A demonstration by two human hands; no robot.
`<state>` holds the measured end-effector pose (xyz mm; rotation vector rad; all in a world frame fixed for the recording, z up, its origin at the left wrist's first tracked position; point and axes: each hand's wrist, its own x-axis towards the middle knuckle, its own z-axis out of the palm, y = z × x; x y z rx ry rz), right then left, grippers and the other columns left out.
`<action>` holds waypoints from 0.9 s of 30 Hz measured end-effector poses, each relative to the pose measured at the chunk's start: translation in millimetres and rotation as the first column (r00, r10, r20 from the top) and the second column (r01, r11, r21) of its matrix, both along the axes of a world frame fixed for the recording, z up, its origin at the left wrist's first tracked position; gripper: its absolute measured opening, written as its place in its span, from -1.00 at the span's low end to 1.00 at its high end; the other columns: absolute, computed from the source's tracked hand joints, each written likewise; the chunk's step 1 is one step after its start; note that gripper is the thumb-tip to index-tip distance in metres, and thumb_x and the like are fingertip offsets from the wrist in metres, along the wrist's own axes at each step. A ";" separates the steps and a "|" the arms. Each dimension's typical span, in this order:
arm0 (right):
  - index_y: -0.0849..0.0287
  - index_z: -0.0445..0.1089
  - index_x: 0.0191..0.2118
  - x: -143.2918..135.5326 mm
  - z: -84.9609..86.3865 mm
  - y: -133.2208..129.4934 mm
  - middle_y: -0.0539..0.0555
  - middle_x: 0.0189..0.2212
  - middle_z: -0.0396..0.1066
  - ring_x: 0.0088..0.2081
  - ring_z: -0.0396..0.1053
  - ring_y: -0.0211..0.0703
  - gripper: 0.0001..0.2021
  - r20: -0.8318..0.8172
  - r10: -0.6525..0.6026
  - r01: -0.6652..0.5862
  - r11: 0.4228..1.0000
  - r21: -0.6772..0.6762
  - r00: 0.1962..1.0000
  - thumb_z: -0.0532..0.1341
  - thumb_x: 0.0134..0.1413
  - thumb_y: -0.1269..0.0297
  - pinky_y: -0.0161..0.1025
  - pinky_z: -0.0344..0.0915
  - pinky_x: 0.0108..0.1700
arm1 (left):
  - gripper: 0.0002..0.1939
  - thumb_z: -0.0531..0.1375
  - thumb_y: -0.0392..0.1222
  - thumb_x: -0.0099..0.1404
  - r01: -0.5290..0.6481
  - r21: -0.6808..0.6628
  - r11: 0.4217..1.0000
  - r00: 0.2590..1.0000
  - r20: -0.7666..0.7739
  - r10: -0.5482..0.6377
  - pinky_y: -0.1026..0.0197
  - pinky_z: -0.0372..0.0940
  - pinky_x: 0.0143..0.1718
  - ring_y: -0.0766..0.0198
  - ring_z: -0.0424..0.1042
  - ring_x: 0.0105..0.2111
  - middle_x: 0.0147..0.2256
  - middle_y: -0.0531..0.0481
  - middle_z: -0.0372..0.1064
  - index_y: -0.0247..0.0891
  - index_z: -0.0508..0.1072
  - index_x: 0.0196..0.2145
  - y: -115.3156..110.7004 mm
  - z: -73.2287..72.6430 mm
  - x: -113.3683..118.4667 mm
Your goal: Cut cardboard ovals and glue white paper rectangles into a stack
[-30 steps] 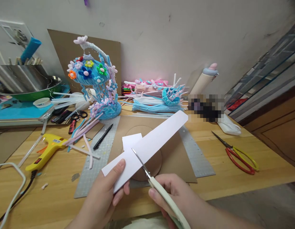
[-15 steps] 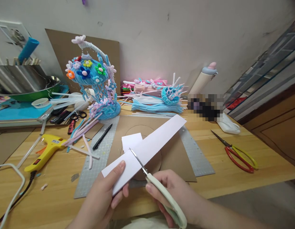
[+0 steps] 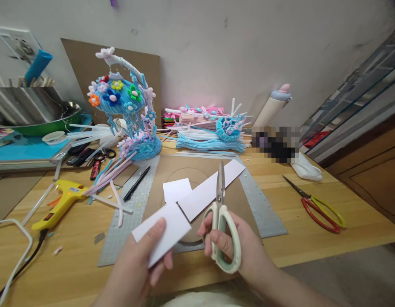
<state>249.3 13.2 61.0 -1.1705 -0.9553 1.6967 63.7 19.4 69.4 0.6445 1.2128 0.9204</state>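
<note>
My left hand (image 3: 149, 249) pinches a short white paper piece (image 3: 171, 226) between thumb and fingers. In my right hand (image 3: 238, 243) are pale green scissors (image 3: 220, 196), fingers through the handles, blades closed and pointing up. A longer white strip (image 3: 203, 192) lies just beyond the held piece, separate from it and partly behind the blades. Beside it a small white paper piece (image 3: 177, 189) rests on the brown cardboard (image 3: 245, 213), which has a circle drawn on it. Under the cardboard is a grey cutting mat (image 3: 267, 217).
Red and yellow handled scissors (image 3: 321, 211) lie at the right. At the left are a yellow glue gun (image 3: 63, 200), a black pen (image 3: 136, 183) and a flowered blue decoration (image 3: 120, 98). Pipe cleaners (image 3: 210, 143) are piled at the back, near a bottle (image 3: 270, 106).
The long white strip has been cut in two; its far part now lies on the cardboard. My right hand has turned the scissors upright and closed them.
</note>
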 end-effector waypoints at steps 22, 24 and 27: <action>0.16 0.25 -0.23 10.3 -18.5 14.2 -0.05 -0.48 0.36 -0.51 0.30 -0.28 -0.61 0.046 -0.356 0.352 0.934 0.067 0.934 0.32 -0.02 0.00 -0.35 0.11 -0.50 | -0.54 0.21 -0.03 0.17 0.614 0.396 0.683 0.279 -0.918 0.281 -0.09 0.25 -0.04 -0.07 0.35 -0.08 -0.11 -0.21 0.38 -0.33 0.39 -0.03 80.5 -3.0 -2.4; 0.18 0.26 -0.23 13.2 -20.4 13.8 -0.04 -0.50 0.35 -0.52 0.29 -0.27 -0.62 0.036 -0.362 0.359 0.930 0.071 0.931 0.32 -0.02 0.01 -0.34 0.09 -0.50 | -0.54 0.23 -0.01 0.15 0.610 0.381 0.694 0.269 -0.924 0.271 -0.06 0.28 -0.08 -0.06 0.37 -0.10 -0.12 -0.18 0.40 -0.32 0.41 -0.05 94.4 -6.2 -5.4; 0.19 0.26 -0.24 16.2 -22.1 13.4 -0.04 -0.51 0.34 -0.52 0.28 -0.27 -0.64 0.020 -0.379 0.377 0.924 0.067 0.925 0.33 -0.01 0.05 -0.33 0.12 -0.47 | -0.52 0.24 0.01 0.15 0.586 0.390 0.711 0.249 -0.921 0.300 -0.03 0.25 -0.03 -0.05 0.35 -0.07 -0.07 -0.21 0.37 -0.33 0.42 -0.04 101.5 -9.3 -8.7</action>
